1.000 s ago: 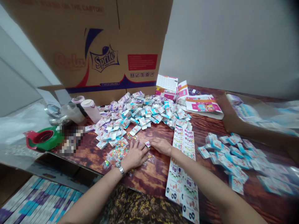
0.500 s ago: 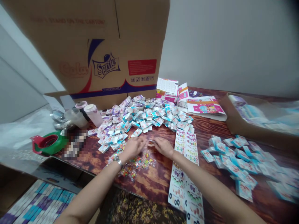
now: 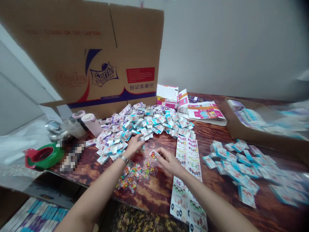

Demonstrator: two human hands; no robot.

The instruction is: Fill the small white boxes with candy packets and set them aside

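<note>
My left hand (image 3: 134, 145), a watch on its wrist, reaches forward to the near edge of a big pile of small flat paper boxes (image 3: 145, 122), its fingers on one of them. My right hand (image 3: 167, 161) pinches a small clear packet of coloured bits (image 3: 153, 154) just above the wooden table (image 3: 156, 190). Several more such packets (image 3: 131, 175) lie scattered below and between my hands. A sheet of round stickers (image 3: 187, 175) lies right of my right hand.
A large Sprite carton (image 3: 96, 61) stands behind the pile. A green tape dispenser (image 3: 42, 157) and small plastic bottles (image 3: 90, 124) sit at the left. Folded blue boxes (image 3: 235, 169) spread on the right, beside a shallow cardboard tray (image 3: 256, 129). Printed sheets (image 3: 205, 111) lie at the back.
My left hand left the packets and reached forward to the pile of boxes. My right hand lifted a packet and drew slightly back. The view shifted a little.
</note>
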